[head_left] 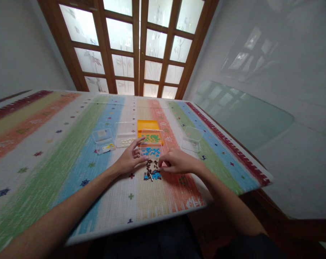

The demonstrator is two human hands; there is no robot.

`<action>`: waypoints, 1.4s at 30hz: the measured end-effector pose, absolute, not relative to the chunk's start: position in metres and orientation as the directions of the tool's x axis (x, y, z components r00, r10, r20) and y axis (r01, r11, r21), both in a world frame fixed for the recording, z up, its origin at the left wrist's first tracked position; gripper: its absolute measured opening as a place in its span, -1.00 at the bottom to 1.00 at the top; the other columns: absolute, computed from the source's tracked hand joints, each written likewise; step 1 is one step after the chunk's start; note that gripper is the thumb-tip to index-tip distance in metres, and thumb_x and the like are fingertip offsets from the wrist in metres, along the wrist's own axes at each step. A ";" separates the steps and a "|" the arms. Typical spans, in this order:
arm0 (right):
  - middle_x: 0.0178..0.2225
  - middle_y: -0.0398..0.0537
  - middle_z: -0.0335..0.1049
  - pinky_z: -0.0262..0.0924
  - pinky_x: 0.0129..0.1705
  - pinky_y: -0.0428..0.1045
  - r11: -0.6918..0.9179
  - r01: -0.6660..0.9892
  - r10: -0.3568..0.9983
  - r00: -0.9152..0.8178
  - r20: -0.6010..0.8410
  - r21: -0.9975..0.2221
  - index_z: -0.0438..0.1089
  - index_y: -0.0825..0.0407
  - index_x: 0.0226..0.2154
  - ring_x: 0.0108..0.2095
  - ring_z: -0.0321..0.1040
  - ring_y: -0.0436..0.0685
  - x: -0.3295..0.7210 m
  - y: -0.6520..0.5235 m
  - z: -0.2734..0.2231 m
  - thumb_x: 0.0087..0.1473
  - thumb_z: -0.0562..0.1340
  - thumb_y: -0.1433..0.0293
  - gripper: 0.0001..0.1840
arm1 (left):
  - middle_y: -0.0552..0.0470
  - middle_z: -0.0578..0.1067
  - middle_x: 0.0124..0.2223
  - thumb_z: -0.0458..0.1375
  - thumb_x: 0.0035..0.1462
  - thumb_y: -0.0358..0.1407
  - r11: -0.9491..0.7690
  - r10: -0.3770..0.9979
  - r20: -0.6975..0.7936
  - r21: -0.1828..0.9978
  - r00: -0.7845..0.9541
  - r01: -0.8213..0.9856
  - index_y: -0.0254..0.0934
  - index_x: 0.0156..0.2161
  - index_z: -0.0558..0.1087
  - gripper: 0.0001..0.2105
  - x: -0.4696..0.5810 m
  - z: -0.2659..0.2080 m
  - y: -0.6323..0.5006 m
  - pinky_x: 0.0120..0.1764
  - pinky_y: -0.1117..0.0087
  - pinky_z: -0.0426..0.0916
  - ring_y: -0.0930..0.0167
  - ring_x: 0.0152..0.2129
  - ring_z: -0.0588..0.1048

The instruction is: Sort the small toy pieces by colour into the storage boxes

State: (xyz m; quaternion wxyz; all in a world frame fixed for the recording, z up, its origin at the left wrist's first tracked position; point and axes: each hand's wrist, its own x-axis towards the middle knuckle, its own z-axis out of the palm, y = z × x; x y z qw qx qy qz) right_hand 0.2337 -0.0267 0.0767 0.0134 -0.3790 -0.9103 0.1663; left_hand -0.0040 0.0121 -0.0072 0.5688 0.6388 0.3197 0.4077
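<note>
My left hand rests at the left side of a small clear box of blue pieces, its thumb and fingers apart, holding nothing I can see. On the near side of that box lies a loose pile of small brown and blue pieces. At the pile's right edge is my right hand, with fingers curled and pinched together. Whatever is between those fingertips is hidden. Just beyond my left fingertips, green pieces lie in another clear box, which stands on an orange-yellow tray.
Left of the tray stand an open clear box with cream pieces and another with yellow pieces. An open clear box stands to the right. A striped cloth covers the table, whose front edge is close to my body.
</note>
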 end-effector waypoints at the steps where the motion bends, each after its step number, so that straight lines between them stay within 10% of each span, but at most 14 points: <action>1: -0.53 -0.16 0.44 0.00 -0.36 -0.09 0.660 0.690 0.696 -0.711 -0.106 -0.298 0.60 0.04 -0.26 -0.49 0.25 -0.02 0.234 -0.029 0.073 0.13 0.29 0.48 -0.84 | -0.22 0.39 0.23 0.41 0.03 -0.28 -0.146 0.873 0.155 0.988 0.462 -0.055 -0.16 0.33 0.21 -0.22 -0.004 -0.007 0.012 -0.09 0.19 0.51 0.33 -0.20 0.57; 42: -0.33 0.04 0.57 -0.16 -0.43 -0.04 0.709 0.700 0.695 -0.714 -0.085 -0.081 0.54 0.07 -0.21 -0.43 0.33 0.05 0.221 -0.042 0.039 0.24 0.15 0.46 -0.77 | -0.20 0.43 0.19 0.41 0.03 -0.28 -0.126 0.879 0.124 0.992 0.460 -0.026 -0.17 0.34 0.21 -0.21 -0.004 -0.004 0.011 0.00 0.08 0.51 0.30 -0.16 0.59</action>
